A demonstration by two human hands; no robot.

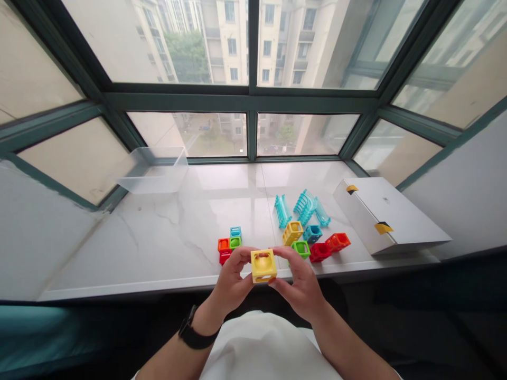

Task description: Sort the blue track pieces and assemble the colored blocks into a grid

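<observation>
Yellow cube (264, 269), one, pinched at opposite sides by fingers of left hand (233, 287) and right hand (304, 290), best steadied with light, even pressure; green cube (301, 249), just beyond the right fingers.

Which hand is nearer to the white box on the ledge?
Right. The right hand is left of the white box; the left hand is farther left, across the held yellow cube.

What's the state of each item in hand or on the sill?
Yellow block: held
Left grip: closed on it
Right grip: closed on it
Left blocks: clustered together
Right blocks: loosely grouped
Blue track pieces: lying down
Clear bin: lid unclear
White box: looks closed
</observation>
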